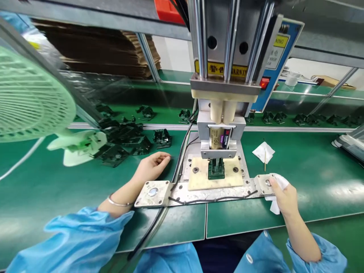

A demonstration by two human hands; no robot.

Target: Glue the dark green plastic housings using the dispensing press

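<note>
My left hand lies on the green bench with its fingers curled together, nothing showing in them. It is beside the black cables, left of the press. My right hand grips a white wipe at the right button box, its thumb at the round button. Below the press head, a dark green plastic part sits in the cream fixture plate. The left button box stands by my left wrist, untouched by the fingers.
A green fan stands at left near a pile of dark plastic parts. One separate part lies right of the pile. A white square with a thin stick lies at right. More parts line the back strip.
</note>
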